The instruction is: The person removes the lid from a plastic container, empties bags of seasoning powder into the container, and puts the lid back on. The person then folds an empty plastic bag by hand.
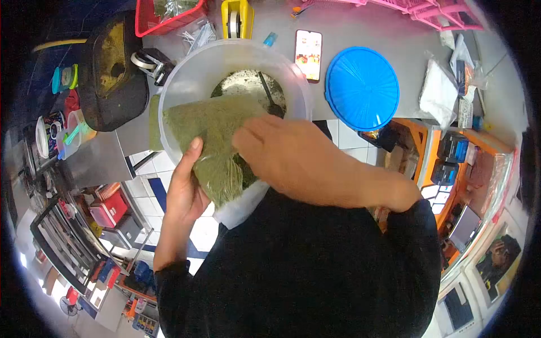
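Note:
A clear plastic bag of green powder [211, 127] lies tilted across the near side of a translucent round tub [180, 76]. My left hand [189, 183] grips the bag's left side, thumb in front and the other fingers hidden behind it. On the bag's right side rests my right hand [270, 143], closed with curled fingers that pinch the plastic; the fingertips are partly hidden. Green powder coats parts of the tub's floor, where a black spoon [270, 101] leans. The bag's whitish lower end [242, 208] hangs over the tub's near rim against the dark shirt.
To the tub's right are a phone [308, 55] and a blue round lid [362, 88]. Behind it stand a yellow tape dispenser [236, 19] and a red basket [169, 17]. A black tape dispenser [155, 65] and dark bag [112, 73] sit left. White packets [438, 93] lie far right.

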Demonstrator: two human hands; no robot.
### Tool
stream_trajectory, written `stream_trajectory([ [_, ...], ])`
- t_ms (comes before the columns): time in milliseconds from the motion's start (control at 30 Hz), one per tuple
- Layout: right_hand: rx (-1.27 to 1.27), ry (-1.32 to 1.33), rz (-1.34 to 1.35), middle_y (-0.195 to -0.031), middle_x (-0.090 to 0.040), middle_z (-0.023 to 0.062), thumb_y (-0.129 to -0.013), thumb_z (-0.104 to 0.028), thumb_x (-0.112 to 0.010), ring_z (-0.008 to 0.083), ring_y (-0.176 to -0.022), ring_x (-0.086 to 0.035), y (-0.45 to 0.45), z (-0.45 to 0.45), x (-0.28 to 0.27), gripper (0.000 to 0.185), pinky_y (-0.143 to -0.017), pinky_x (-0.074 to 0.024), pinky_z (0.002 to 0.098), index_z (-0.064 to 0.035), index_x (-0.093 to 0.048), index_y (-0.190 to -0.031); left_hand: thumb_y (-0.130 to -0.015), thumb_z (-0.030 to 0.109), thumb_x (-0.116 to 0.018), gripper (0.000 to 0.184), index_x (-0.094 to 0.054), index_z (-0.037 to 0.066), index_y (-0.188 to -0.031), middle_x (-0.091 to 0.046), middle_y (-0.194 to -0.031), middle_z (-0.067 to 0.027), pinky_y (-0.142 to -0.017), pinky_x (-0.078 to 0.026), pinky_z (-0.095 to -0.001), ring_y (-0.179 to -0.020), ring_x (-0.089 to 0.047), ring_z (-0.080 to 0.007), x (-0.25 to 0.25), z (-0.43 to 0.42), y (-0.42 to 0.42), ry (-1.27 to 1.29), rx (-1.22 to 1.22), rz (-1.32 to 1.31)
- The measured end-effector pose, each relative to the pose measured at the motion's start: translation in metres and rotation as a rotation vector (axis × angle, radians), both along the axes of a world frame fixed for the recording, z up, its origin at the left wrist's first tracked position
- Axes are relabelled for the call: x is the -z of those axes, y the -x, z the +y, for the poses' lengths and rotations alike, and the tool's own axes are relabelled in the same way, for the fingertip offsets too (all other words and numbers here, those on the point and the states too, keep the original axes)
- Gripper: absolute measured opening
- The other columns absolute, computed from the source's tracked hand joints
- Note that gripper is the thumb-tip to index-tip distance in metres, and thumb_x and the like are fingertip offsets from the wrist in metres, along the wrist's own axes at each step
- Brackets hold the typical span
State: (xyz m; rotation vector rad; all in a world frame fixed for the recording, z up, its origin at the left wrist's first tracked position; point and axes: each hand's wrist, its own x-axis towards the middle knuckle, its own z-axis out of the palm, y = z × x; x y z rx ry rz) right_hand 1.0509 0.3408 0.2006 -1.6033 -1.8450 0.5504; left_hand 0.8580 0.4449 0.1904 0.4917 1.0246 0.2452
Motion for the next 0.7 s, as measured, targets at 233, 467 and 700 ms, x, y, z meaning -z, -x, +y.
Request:
stream_trajectory([
  [233,0.047,0.104,0.229,-0.085,-0.059,0.0209,-0.087,-0.007,-0.058,0.0397,-0.081,-0.063,0.002,0.023,0.036,0.012,-0.069,-0.0509,0.0471,0.0010,-0.050,-0.092,-0.098,0.025,-0.056,0.049,-0.044,0.000,-0.139,-0.053,-0.136,-0.0158,-0.107,-0.041,-0.0363,-0.127,-0.052,-0.0298,-0.023,0.020,0.016,-1.239,0.825,0.429],
  [467,0.039,0.146,0.229,-0.089,-0.064,0.0241,-0.083,-0.008,-0.060,0.0409,-0.083,-0.066,0.012,0.031,0.044,0.018,-0.073,-0.0535,0.0471,0.0043,-0.054,-0.095,-0.084,0.019,-0.067,0.021,-0.059,0.000,-0.088,-0.064,-0.086,-0.0195,-0.066,-0.052,-0.0447,-0.076,-0.065,-0.0395,-0.017,0.034,-0.027,-1.562,1.146,0.605],
  [700,0.097,0.083,0.238,-0.085,-0.066,0.0219,-0.080,-0.011,-0.064,0.0393,-0.079,-0.068,0.023,0.032,0.050,0.020,-0.070,-0.0550,0.0462,0.0031,-0.058,-0.093,-0.078,0.008,-0.066,0.011,-0.062,0.000,-0.084,-0.065,-0.076,-0.0196,-0.064,-0.051,-0.0491,-0.070,-0.064,-0.0412,-0.011,0.043,-0.038,-1.591,1.432,0.547],
])
